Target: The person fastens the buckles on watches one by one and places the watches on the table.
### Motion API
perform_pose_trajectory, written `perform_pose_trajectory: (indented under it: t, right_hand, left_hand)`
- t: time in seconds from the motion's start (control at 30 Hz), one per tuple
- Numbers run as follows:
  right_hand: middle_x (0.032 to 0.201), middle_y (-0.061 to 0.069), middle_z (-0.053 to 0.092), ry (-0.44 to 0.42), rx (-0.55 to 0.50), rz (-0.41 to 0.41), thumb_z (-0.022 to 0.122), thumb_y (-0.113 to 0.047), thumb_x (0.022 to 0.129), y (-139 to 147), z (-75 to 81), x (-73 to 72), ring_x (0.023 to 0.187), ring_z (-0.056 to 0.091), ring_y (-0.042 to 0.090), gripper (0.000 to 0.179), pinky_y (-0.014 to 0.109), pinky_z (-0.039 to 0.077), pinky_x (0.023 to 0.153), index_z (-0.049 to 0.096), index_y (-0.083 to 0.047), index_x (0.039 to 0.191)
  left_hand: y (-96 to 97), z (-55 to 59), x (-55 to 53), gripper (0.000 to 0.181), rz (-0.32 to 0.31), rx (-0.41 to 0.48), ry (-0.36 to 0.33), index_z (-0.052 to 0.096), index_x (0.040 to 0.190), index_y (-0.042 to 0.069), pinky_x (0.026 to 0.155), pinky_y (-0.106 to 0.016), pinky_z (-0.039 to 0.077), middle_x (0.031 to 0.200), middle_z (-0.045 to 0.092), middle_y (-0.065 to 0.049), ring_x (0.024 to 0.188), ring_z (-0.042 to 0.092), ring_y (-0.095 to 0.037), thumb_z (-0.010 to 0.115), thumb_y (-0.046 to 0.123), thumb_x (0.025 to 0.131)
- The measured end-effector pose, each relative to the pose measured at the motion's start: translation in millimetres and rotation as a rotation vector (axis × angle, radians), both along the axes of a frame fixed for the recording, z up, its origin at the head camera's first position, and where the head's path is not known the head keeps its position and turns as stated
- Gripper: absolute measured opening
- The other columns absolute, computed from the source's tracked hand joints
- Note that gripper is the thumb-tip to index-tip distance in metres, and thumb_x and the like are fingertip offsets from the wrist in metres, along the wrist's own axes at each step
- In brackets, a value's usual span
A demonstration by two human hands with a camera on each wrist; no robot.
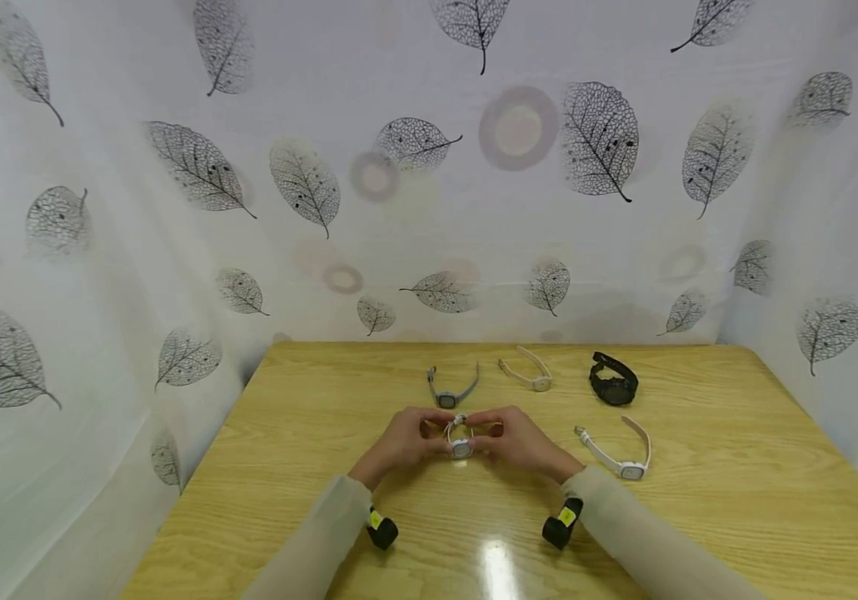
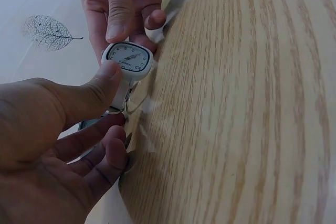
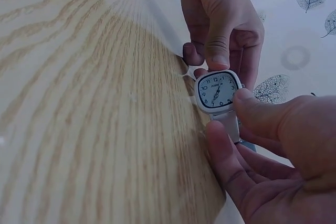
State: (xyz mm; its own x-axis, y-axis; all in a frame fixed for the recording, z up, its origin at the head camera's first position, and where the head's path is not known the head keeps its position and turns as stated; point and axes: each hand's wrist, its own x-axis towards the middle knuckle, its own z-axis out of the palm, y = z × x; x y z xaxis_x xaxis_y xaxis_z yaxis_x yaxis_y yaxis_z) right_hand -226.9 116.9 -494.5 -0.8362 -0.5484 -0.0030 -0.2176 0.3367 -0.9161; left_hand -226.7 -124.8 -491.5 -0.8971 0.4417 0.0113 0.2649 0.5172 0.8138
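Observation:
A white wristwatch (image 1: 461,449) with a rounded-square dial is held between both hands just above the wooden table, its strap bent round into a loop. My left hand (image 1: 408,439) pinches it from the left, thumb at the case edge and fingers by the strap. From the other side my right hand (image 1: 517,442) pinches it likewise. In the right wrist view the watch face (image 3: 217,92) looks up with its numerals visible, thumbs against its rim. The left wrist view shows the strap (image 2: 123,94) hanging below the case, partly hidden by fingers.
Behind the hands lie a grey watch (image 1: 447,400), a pale pink watch (image 1: 541,383) and a black watch (image 1: 615,390). Another white watch (image 1: 631,471) lies to the right, strap spread. A leaf-patterned curtain (image 1: 429,225) borders the table (image 1: 309,392) behind and at both sides.

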Motion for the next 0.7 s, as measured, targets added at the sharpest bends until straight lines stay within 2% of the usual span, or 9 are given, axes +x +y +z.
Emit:
perform_pose_trajectory:
  t: [0.17, 0.4, 0.57, 0.7]
  right_hand:
    - [0.129, 0.02, 0.067, 0.014, 0.017, -0.002, 0.071, -0.012, 0.098, -1.2, -0.3, -1.7, 0.072, 0.07, 0.022, 0.041, 0.033, 0.06, 0.062, 0.064, 0.003, 0.135]
    - [0.125, 0.018, 0.07, 0.032, 0.026, -0.009, 0.072, -0.013, 0.098, -2.6, -2.7, -3.0, 0.07, 0.07, 0.021, 0.04, 0.032, 0.059, 0.061, 0.064, 0.002, 0.135]
    - [0.111, 0.015, 0.074, 0.027, 0.02, -0.008, 0.071, -0.013, 0.098, -1.9, -2.0, -2.7, 0.069, 0.07, 0.024, 0.042, 0.032, 0.058, 0.06, 0.063, 0.003, 0.136]
    - [0.108, 0.015, 0.075, 0.023, 0.017, -0.009, 0.071, -0.013, 0.098, -2.0, -2.1, -2.1, 0.069, 0.07, 0.024, 0.042, 0.032, 0.058, 0.06, 0.063, 0.004, 0.136]
  left_hand:
    - [-0.1, 2.0, -0.4, 0.045, 0.014, -0.005, -0.005, 0.072, 0.127, 0.005, 0.073, -0.025, 0.052, 0.117, 0.073, -0.006, 0.083, 0.061, -0.011, 0.085, 0.014, 0.086]
    - [-0.9, -0.8, -3.0, 0.045, 0.021, -0.002, -0.004, 0.072, 0.127, 0.007, 0.072, -0.026, 0.05, 0.117, 0.073, -0.003, 0.083, 0.059, -0.012, 0.086, 0.015, 0.085]
    - [-1.8, -1.3, -4.9, 0.045, 0.013, -0.009, 0.005, 0.072, 0.127, 0.008, 0.074, -0.028, 0.051, 0.117, 0.073, -0.003, 0.085, 0.059, -0.012, 0.086, 0.016, 0.085]
    - [-2.8, -1.8, -5.2, 0.046, 0.008, -0.013, -0.006, 0.072, 0.128, 0.008, 0.074, -0.028, 0.052, 0.118, 0.072, -0.003, 0.085, 0.06, -0.013, 0.086, 0.017, 0.085]
